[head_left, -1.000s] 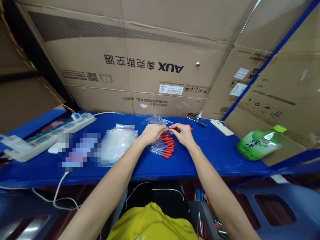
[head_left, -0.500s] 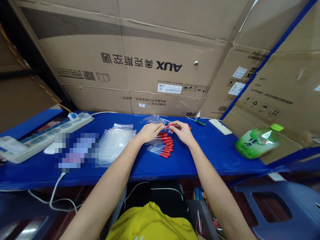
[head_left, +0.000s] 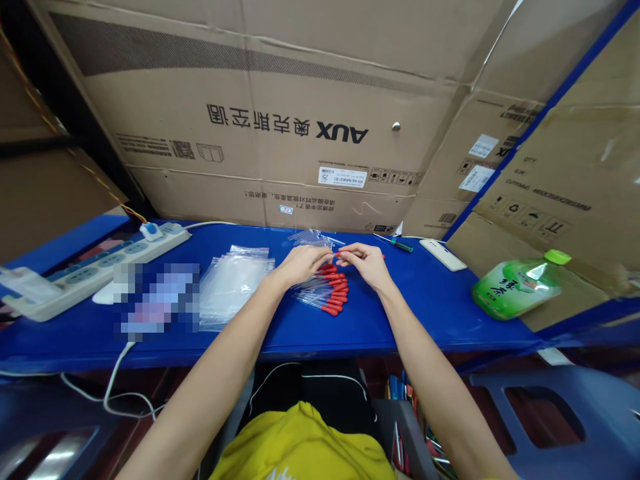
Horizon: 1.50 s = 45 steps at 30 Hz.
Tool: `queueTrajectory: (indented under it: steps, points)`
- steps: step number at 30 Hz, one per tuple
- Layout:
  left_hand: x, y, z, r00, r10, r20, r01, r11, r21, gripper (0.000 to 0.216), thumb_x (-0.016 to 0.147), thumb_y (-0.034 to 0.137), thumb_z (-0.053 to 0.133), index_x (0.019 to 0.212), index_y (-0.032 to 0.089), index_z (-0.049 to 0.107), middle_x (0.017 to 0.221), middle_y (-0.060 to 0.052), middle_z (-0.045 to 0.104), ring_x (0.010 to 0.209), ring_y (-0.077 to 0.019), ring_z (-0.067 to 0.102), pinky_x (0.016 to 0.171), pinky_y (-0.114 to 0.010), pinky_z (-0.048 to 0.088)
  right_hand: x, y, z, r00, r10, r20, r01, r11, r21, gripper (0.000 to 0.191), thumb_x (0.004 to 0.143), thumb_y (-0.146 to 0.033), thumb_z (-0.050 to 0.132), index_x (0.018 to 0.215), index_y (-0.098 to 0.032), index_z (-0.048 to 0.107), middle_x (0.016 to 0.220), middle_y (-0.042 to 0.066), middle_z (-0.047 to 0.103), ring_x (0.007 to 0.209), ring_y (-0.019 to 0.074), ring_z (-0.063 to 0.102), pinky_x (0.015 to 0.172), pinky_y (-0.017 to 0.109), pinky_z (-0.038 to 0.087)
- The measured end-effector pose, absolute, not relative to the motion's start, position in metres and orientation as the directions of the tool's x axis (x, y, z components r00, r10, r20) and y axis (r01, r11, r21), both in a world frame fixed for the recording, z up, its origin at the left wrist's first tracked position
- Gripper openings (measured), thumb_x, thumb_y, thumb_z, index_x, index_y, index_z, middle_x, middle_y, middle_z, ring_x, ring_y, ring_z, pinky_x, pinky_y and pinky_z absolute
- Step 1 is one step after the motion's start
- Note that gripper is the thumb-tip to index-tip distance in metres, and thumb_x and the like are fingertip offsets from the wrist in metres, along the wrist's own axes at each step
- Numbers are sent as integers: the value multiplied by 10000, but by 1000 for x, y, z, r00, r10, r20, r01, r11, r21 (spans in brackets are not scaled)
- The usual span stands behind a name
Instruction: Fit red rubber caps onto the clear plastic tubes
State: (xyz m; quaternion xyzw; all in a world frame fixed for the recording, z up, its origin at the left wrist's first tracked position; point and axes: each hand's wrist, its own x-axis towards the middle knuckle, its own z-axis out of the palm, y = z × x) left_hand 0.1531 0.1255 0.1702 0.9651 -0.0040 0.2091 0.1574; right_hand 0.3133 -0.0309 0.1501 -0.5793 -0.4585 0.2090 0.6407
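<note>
My left hand [head_left: 303, 264] is closed in a pinch on what looks like a thin glass dropper tube, mostly hidden by the fingers. Facing it, my right hand [head_left: 371, 263] pinches a small red rubber bulb, and the fingertips of both hands nearly meet. Just below them a fan of droppers [head_left: 337, 299] lies on the blue table [head_left: 420, 313], red bulbs to the right and clear tubes to the left. Behind my left hand are loose clear tubes [head_left: 313, 237]. A bit of red shows past my right hand, partly covered by it.
Clear zip bags [head_left: 235, 287] are stacked left of my left forearm. Farther left are a blurred-out phone [head_left: 163, 297] and a white power strip [head_left: 107, 267]. A green screwdriver [head_left: 400, 245], a white flat device [head_left: 443, 255] and a green bottle [head_left: 515, 285] lie right. Cardboard [head_left: 280, 167] walls the back.
The view has shifted slightly, so everything sits a little farther right. Both hands stay together over the droppers, with only small finger movement.
</note>
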Motion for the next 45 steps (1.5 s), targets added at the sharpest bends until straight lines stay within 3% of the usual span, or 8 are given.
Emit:
queueTrajectory:
  steps: [6,13,20,27,45]
  points:
    - [154,125,170,912,44,407,-82,-955,285,410,1080,415,352,991,217,700,872,-62,744,804,-224,684,671,-287,374,311,-31,150,488,806,335,266,228,-937,407,743,-532,842,938,-183,774,812,70,800,760,256,788,777,392,652]
    - [154,126,169,901,53,431,-83,-953,290,435,1082,446,343,1028,224,713,894,-59,759,841,-226,702,698,-286,410,308,-32,156,484,804,346,246,255,-935,407,726,-535,850,925,-189,770,851,60,802,759,230,782,795,389,656]
    - [153,131,170,863,108,493,-50,-954,296,358,1054,453,451,1134,256,740,1180,-33,770,1091,-240,702,841,-301,472,311,-30,156,501,795,343,273,231,-934,424,707,-518,861,953,-191,751,786,34,780,696,195,755,730,343,645]
    - [153,128,172,876,145,459,-50,-921,386,428,1072,482,381,1078,244,736,1046,-38,786,956,-222,716,773,-287,455,312,-32,158,526,779,342,240,250,-938,437,679,-551,874,886,-192,732,773,35,782,704,198,760,728,340,643]
    - [156,127,171,865,68,498,-173,-890,422,411,1065,440,422,983,208,751,946,-59,779,846,-210,702,726,-288,427,300,-28,154,549,754,362,223,285,-932,414,723,-555,854,876,-200,707,829,54,802,760,237,792,789,385,658]
